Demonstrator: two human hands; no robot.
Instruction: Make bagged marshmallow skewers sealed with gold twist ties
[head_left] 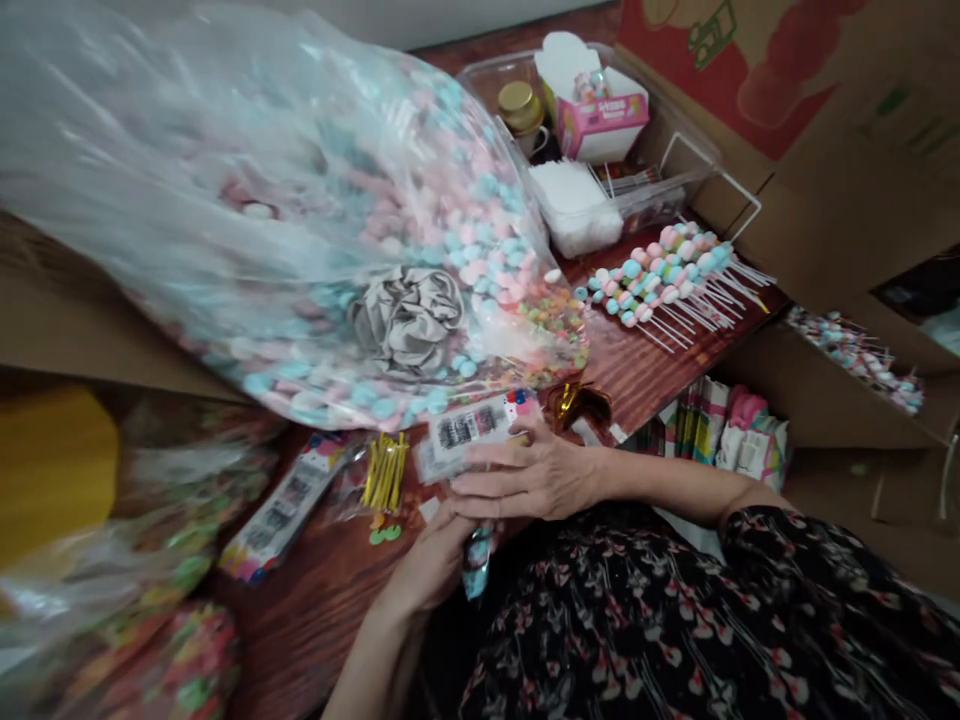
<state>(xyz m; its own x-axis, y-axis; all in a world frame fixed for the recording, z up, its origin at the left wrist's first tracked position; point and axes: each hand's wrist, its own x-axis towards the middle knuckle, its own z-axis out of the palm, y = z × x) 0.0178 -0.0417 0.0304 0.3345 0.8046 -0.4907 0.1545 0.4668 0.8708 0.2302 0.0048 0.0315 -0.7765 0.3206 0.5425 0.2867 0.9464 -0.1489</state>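
A huge clear plastic bag (300, 220) of pastel pink and blue marshmallows fills the upper left, hanging over the wooden table (315, 620) just above my hands. A crumpled grey knot (406, 320) shows on the bag. My right hand (525, 480) lies across a clear packet with a barcode-like printed label (472, 435) and holds it. My left hand (427, 560) curls below, with a small wrapped blue sweet packet (476, 565) at its fingers. Its fingertips are partly hidden.
Marshmallow skewers (660, 285) lie on the table's far side, near a clear box (577, 130) holding a gold-lidded jar. Gold twist ties (384, 470) and a printed strip (285, 510) lie left of my hands. Cardboard boxes stand right.
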